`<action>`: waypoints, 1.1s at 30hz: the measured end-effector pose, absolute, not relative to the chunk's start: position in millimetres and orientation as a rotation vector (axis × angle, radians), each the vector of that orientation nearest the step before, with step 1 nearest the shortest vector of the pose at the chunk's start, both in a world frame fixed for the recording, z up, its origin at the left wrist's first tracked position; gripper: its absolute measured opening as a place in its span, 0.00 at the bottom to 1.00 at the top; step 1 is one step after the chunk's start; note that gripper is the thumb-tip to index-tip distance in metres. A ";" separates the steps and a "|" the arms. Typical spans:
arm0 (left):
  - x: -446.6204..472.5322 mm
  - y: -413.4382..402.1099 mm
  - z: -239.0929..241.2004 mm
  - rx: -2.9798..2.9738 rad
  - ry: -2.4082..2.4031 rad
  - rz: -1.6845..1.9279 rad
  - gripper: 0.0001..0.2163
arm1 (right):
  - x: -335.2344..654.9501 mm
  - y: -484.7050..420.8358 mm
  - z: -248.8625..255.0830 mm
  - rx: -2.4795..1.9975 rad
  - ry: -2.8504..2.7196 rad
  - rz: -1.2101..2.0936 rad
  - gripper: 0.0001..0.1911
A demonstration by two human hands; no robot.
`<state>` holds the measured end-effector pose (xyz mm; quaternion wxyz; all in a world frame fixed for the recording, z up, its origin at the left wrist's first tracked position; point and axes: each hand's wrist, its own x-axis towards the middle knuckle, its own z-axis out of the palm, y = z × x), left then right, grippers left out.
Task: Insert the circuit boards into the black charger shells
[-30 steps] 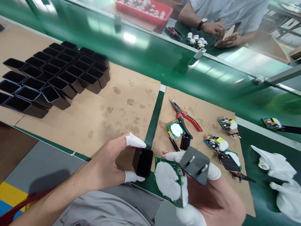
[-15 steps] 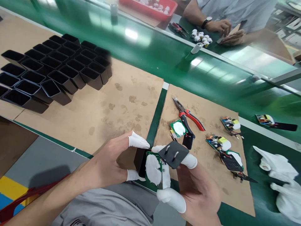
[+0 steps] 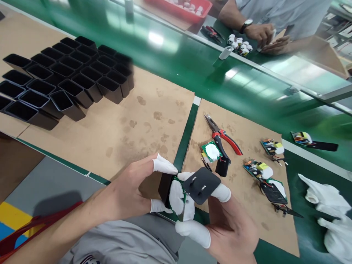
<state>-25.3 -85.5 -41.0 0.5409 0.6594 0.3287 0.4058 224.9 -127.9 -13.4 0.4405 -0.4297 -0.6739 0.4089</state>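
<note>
My left hand (image 3: 137, 183), with white finger cots on thumb and forefinger, is closed around a black plastic case (image 3: 165, 189) held with its mouth toward the right. Partly inside that mouth sits a green circuit board (image 3: 176, 198) coated with white compound. My right hand (image 3: 220, 216), also in white finger cots, grips the board's outer end between thumb and fingers. A black end plate (image 3: 202, 185) with two metal prongs, the plug cover, rests against the right fingers and faces up. How the plate joins the board is hidden.
Several empty black cases (image 3: 71, 80) stand on the left cardboard (image 3: 143, 121). Red-handled pliers (image 3: 222, 135) lie beside a loose circuit board (image 3: 211, 152). More board assemblies (image 3: 258, 170) and white cloth gloves (image 3: 324, 196) are at right. Across the bench, a co-worker's hands (image 3: 266, 38) handle a part.
My right hand has moved slightly left, pushing the circuit board deeper into the case. Less of the board shows. The plug cover has come closer to the case.
</note>
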 end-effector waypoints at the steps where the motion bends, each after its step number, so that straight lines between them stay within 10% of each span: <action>1: -25.2 -85.5 -40.7 1.563 0.786 0.959 0.28 | 225.6 -128.7 -14.3 -1.078 -1.672 1.007 0.43; 33: -23.0 -84.1 -36.3 1.530 0.786 0.948 0.27 | 227.4 -133.5 -22.4 -1.181 -1.756 0.905 0.39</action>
